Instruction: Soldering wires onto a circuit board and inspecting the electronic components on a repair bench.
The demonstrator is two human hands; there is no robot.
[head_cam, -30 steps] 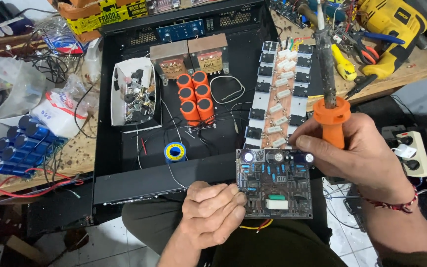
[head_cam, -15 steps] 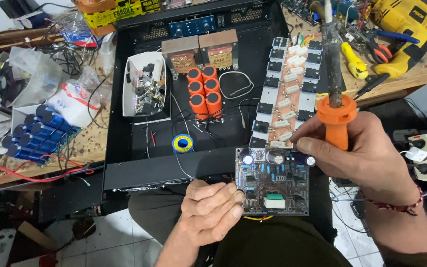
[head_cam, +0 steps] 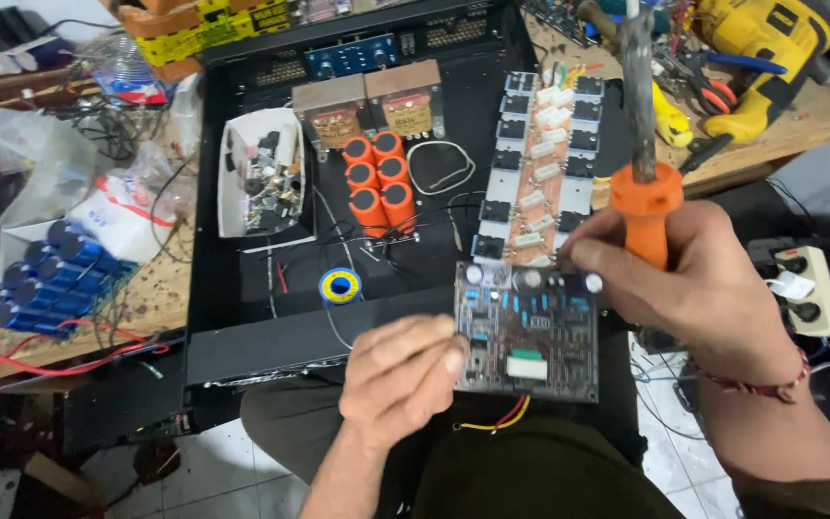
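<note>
A dark circuit board [head_cam: 530,332] with small parts and a white block lies at the near edge of a black metal chassis [head_cam: 242,336]. My left hand [head_cam: 401,380] pinches the board's left edge with fingers and thumb. My right hand [head_cam: 698,284] grips the orange handle of a soldering iron [head_cam: 644,207], whose shaft points up and away from me; its fingertips also touch the board's top right corner. Red and yellow wires [head_cam: 501,418] hang from under the board.
Inside the chassis sit orange capacitors [head_cam: 378,183], two transformers [head_cam: 372,108], a long board with white parts [head_cam: 540,168], a white box of small parts [head_cam: 261,178] and a solder spool [head_cam: 340,285]. Blue capacitors [head_cam: 45,279] lie left; a yellow drill [head_cam: 766,43] and power strip [head_cam: 814,288] lie right.
The view has shifted slightly and closed in. Both hands keep their hold; the board and soldering iron stay in nearly the same place.
</note>
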